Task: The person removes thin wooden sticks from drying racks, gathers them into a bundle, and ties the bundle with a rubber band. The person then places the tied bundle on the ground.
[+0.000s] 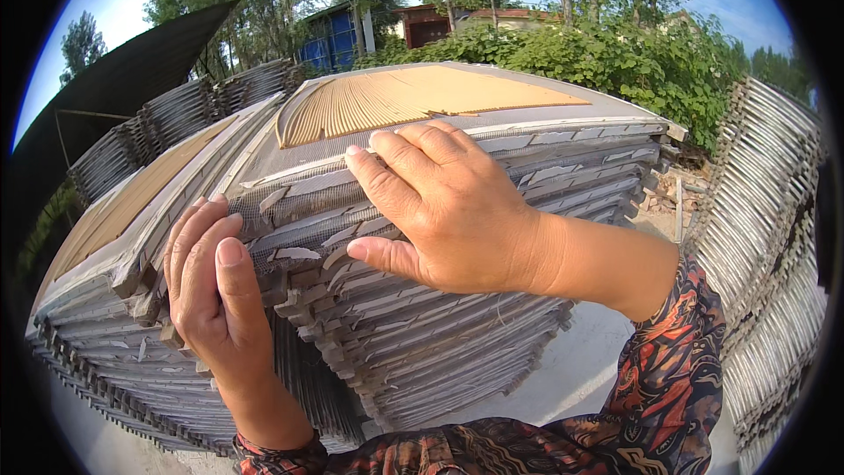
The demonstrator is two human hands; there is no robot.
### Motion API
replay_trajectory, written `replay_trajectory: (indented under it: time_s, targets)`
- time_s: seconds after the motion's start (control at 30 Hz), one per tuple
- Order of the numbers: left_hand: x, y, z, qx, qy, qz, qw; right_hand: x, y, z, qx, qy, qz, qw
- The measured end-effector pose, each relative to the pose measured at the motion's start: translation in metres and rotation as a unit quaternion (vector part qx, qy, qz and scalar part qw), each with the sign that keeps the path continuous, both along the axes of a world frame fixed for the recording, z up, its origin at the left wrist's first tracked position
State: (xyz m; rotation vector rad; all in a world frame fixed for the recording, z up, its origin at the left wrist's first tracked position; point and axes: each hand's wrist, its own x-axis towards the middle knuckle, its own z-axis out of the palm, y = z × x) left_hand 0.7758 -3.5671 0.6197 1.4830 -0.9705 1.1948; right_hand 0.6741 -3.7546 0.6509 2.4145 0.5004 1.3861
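Observation:
A tall stack of mesh drying screens [422, 356] with wooden frames stands in front of me. On the top screen [620, 115] lies a fan-shaped sheet of thin tan sticks [409, 95], side by side, resembling incense. My right hand [455, 204] reaches over the front edge, fingertips at the rim beside the sticks and thumb lower, apart from the fingers. At the near left corner is my left hand [214, 284], upright and cupped, its fingertips close to the frayed mesh. Nothing shows between its thumb and fingers. A short curved tan piece [337, 254] sits beside the right thumb.
A second screen stack [99, 330] adjoins on the left, with tan sticks [138, 201] on top. More screens stand on end at right [758, 244] and far left [178, 112]. Broken bricks [659, 201] lie behind, near green bushes [587, 66]. The ground [560, 369] is pale concrete.

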Motion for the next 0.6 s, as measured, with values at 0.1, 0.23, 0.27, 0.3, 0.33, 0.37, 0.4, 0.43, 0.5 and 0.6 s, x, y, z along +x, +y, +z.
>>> replay_trajectory:
  time_s: [0.1,0.23,0.27,0.3,0.33,0.37,0.4,0.43,0.5,0.6]
  targets:
    - [0.006,0.002,0.002,0.022,-0.084,0.073,0.994,-0.011,-0.016,0.042,0.033,0.175,0.088,0.98]
    - [0.011,-0.003,-0.002,0.01,-0.129,0.106,0.986,0.01,-0.059,0.105,0.283,0.261,0.091,0.918]
    - [0.012,-0.005,-0.002,0.011,-0.136,0.11,0.985,0.016,-0.061,0.119,0.333,0.276,0.054,0.9]
    - [0.011,-0.007,-0.001,0.015,-0.143,0.113,0.983,0.023,-0.061,0.129,0.384,0.291,0.017,0.876]
    - [0.01,-0.007,-0.001,0.013,-0.141,0.103,0.985,0.037,-0.062,0.133,0.433,0.313,0.057,0.843]
    - [0.012,-0.008,-0.001,0.014,-0.151,0.094,0.984,0.048,-0.058,0.138,0.443,0.333,0.06,0.83]
    - [0.014,-0.004,-0.002,0.025,-0.149,0.102,0.983,0.068,-0.047,0.139,0.443,0.358,0.056,0.82]
    - [0.015,-0.001,-0.004,0.036,-0.147,0.109,0.982,0.088,-0.036,0.139,0.442,0.382,0.052,0.81]
    - [0.018,0.002,-0.006,0.048,-0.149,0.117,0.981,0.12,-0.017,0.14,0.434,0.429,0.024,0.792]
    - [0.021,0.003,-0.005,0.055,-0.166,0.097,0.98,0.153,0.001,0.132,0.423,0.458,-0.059,0.779]
